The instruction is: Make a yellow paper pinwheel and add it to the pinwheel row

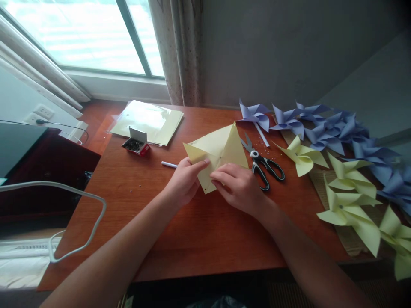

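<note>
Pale yellow folded paper square (218, 152) is pinched by left hand (183, 182) and right hand (236, 186); judged light, flimsy, crease-prone, best held at edges.

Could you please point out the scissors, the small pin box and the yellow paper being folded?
scissors (262, 161): head view, on the pivot.
pin box (136, 145): head view, open tray.
yellow paper (221, 145): head view, raised fold.

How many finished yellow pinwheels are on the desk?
5, all right of the scissors: one beside them, one behind it, one nearer, two at the frame's right edge, partly cut off.
</note>
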Demonstrator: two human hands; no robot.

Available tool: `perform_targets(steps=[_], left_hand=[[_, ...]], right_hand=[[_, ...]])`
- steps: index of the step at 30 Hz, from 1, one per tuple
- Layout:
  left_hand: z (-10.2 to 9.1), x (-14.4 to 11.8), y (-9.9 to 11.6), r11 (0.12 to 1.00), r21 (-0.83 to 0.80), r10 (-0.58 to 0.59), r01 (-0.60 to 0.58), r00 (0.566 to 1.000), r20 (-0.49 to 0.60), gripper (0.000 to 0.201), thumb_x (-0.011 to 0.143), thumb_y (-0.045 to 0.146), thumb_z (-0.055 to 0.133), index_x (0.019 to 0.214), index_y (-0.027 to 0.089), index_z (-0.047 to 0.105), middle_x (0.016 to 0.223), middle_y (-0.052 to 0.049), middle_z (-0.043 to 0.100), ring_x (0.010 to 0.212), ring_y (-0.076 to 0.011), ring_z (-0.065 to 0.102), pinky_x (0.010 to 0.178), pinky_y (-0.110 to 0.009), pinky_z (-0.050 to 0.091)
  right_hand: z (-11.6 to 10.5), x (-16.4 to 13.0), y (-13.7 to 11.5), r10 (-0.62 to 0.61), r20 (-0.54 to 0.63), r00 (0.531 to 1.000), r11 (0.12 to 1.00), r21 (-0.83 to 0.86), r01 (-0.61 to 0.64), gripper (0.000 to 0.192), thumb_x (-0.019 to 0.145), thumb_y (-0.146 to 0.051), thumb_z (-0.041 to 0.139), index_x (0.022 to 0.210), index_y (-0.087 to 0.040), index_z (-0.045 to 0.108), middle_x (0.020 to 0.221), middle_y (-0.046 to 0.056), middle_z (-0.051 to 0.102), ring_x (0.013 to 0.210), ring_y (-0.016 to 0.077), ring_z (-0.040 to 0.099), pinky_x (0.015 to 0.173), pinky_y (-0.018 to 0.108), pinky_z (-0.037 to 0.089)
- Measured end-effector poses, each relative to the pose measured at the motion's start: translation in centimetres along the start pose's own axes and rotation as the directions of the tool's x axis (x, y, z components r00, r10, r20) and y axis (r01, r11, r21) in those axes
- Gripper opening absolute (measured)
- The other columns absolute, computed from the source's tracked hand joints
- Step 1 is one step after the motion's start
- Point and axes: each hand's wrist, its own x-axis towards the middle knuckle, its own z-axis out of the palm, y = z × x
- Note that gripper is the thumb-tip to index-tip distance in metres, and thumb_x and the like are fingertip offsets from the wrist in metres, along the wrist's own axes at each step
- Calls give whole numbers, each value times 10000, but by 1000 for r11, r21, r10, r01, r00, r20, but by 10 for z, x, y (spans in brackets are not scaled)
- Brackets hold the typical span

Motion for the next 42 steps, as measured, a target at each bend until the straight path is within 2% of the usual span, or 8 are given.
perform_targets(steps=[8, 12, 18, 24, 30, 34, 37, 42], left_hand=[[-5, 2, 0, 998, -48, -38, 39, 999, 6, 243, 752, 153, 764, 986, 92, 730, 878, -88, 772, 714, -173, 704, 692, -261, 556], [-6, 3, -1, 998, -59, -33, 33, 999, 6, 206, 766, 139, 745, 968, 97, 730, 856, -80, 768, 699, -161, 698, 653, -236, 543], [-4, 4, -3, 999, -52, -2, 1, 1000, -25, 245, 763, 139, 741, 1002, 87, 727, 901, -89, 773, 728, -162, 704, 695, -240, 552], [-3, 4, -3, 999, -43, 21, -23, 999, -42, 215, 750, 143, 750, 958, 91, 731, 875, -83, 775, 681, -152, 696, 685, -239, 552], [-3, 4, -3, 998, -56, 41, -43, 999, -32, 238, 760, 135, 743, 994, 95, 730, 910, -87, 774, 741, -156, 704, 737, -244, 563], [-1, 3, -3, 999, -47, 23, -26, 998, -67, 243, 732, 145, 768, 963, 81, 727, 872, -89, 772, 696, -151, 693, 697, -234, 553], [0, 2, -3, 998, -46, 43, -46, 997, -69, 255, 731, 148, 767, 972, 81, 719, 871, -89, 772, 706, -157, 700, 689, -231, 546], [3, 2, -3, 995, -51, 86, -90, 993, -87, 285, 715, 137, 775, 986, 91, 703, 902, -95, 775, 764, -186, 719, 697, -251, 547]], right_hand=[[-1, 1, 3, -21, 85, 996, 994, -104, 30, 192, 970, -159, 545, 1093, -198, 688, 988, 66, 717, 907, 225, 625, 783, 339, 505], [1, 2, 1, -67, 104, 992, 989, -122, 79, 171, 969, -186, 561, 1049, -210, 710, 974, 57, 706, 889, 218, 597, 768, 331, 487], [2, 2, 0, -126, 114, 986, 988, -77, 135, 169, 965, -176, 573, 929, -226, 730, 893, 38, 684, 823, 186, 577, 713, 307, 464], [2, 1, 1, -109, 107, 988, 994, 44, 105, 161, 953, -145, 565, 911, -198, 711, 933, 60, 690, 867, 189, 593, 744, 305, 484], [5, 2, -3, -117, 169, 979, 992, -17, 122, 160, 971, -199, 550, 953, -204, 709, 950, 67, 692, 871, 210, 587, 739, 328, 486], [5, 2, -5, -79, 133, 988, 997, 3, 79, 204, 978, -171, 534, 860, -206, 697, 885, 55, 688, 826, 190, 591, 722, 312, 490], [4, 2, -6, -47, 91, 995, 997, 64, 42, 161, 951, -148, 558, 871, -207, 685, 913, 57, 686, 854, 193, 603, 753, 318, 509], [3, 2, -9, 116, -113, 987, 986, 132, -101, 104, 896, -125, 621, 903, -220, 661, 1035, 81, 666, 939, 219, 607, 825, 363, 535]])
